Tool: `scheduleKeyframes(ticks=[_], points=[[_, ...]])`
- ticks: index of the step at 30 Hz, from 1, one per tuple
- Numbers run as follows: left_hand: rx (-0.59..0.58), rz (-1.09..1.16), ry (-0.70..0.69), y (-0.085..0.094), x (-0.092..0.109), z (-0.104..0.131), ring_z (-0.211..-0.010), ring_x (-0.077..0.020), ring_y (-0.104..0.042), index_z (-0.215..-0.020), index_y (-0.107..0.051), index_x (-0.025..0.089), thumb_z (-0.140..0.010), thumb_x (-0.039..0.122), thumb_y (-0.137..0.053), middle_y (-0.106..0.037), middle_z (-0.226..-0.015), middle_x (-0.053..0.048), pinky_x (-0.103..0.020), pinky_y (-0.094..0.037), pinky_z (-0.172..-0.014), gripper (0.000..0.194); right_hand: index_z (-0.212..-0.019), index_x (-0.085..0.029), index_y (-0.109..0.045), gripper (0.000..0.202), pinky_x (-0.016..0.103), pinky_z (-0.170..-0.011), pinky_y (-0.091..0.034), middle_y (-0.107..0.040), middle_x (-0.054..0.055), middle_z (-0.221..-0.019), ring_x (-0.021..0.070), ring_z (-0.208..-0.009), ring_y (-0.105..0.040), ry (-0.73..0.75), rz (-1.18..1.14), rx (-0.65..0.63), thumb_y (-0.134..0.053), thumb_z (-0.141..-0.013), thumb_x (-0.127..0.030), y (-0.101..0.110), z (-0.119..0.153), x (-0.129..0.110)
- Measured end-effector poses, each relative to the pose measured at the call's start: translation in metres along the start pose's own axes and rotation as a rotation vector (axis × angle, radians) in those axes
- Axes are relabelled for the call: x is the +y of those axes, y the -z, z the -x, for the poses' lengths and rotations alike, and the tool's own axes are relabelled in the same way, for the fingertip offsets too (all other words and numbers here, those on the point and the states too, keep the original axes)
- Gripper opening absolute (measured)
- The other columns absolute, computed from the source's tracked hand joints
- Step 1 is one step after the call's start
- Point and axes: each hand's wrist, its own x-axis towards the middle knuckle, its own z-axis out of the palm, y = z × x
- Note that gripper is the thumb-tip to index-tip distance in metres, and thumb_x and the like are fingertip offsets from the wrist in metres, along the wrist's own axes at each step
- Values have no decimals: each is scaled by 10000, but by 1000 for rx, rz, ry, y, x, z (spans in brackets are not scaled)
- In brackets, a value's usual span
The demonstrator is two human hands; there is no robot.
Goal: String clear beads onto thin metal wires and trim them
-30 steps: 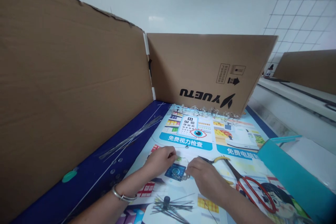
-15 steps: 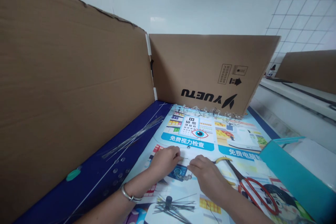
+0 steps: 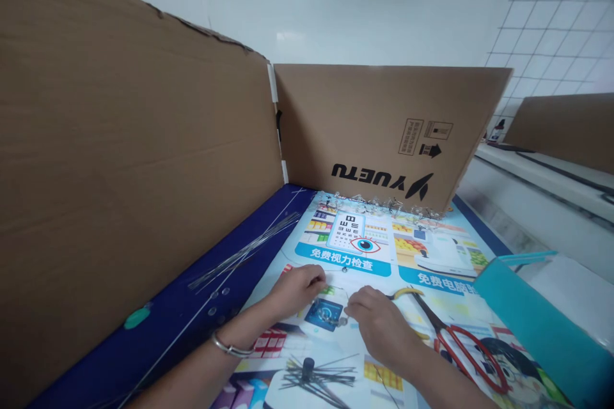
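My left hand [image 3: 300,289], with a silver bangle on the wrist, is closed in a pinch over the printed sheet. Facing it, my right hand [image 3: 377,312] has its fingers pressed together too. A thin wire [image 3: 341,289] runs between the two pinches. Just below that gap lie clear beads [image 3: 341,321]; whether they are threaded on the wire I cannot tell. Beyond my right fingers, yellow-handled pliers [image 3: 407,292] lie partly hidden. Red-handled scissors [image 3: 460,342] rest to the right of them.
Cut wires and a small black piece [image 3: 308,367] lie in front. Long wires [image 3: 244,250] and loose beads [image 3: 212,311] lie on the blue surface at left. Cardboard panels [image 3: 374,115] stand behind and left. A teal box [image 3: 537,326] is at right; beaded wire pieces [image 3: 393,204] line the back.
My left hand has shifted slightly left, widening the gap between my hands. More of the wire and the printed picture beneath shows. My right hand is nearly still.
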Motion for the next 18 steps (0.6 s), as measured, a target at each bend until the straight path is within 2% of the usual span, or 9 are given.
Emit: scheduleKeyframes(ticks=[3, 6, 8, 10, 14, 18], points=[[-72, 86, -54, 18, -2, 2, -680, -109, -553, -832, -591, 189, -823, 287, -472, -609, -788, 14, -185, -406, -604, 154, -986, -197, -596, 306, 322, -791, -388, -586, 53, -948, 180, -892, -458, 0, -50, 20, -401, -808, -42, 4, -1, -2], [-142, 172, -201, 30, 6, 8, -818, -133, -556, -879, -622, 195, -738, 336, -617, -609, -893, -7, -204, -420, -728, 199, -1020, -195, -577, 273, 336, -796, -388, -581, 64, -962, 189, -894, -458, 5, -98, 40, -395, -839, -101, 11, -3, -9], [-214, 221, -347, 31, 14, 12, -893, -153, -543, -893, -645, 214, -691, 345, -675, -618, -922, -16, -232, -398, -814, 243, -1014, -198, -573, 216, 343, -795, -385, -581, 60, -942, 195, -890, -458, 6, -111, 27, -440, -846, -175, 14, -4, -13], [-264, 227, -428, 27, 21, 15, -894, -157, -543, -863, -664, 224, -699, 333, -672, -629, -913, -20, -246, -390, -831, 197, -948, -209, -586, 154, 343, -784, -380, -579, 47, -906, 196, -877, -459, 6, -98, -4, -487, -836, -241, 14, -6, -17], [-272, 182, -426, 20, 27, 16, -855, -154, -549, -782, -671, 223, -750, 239, -622, -645, -829, -15, -260, -388, -829, 61, -823, -207, -590, 125, 329, -755, -370, -563, 34, -828, 187, -843, -460, -6, -46, -34, -478, -842, -259, 12, -8, -17], [-262, 159, -403, 27, 24, 16, -906, -152, -538, -783, -663, 219, -708, 99, -615, -633, -926, -15, -263, -367, -876, 150, -814, -198, -580, 121, 326, -752, -367, -557, 36, -811, 183, -834, -462, 0, -39, -40, -465, -838, -225, 14, -7, -15]])
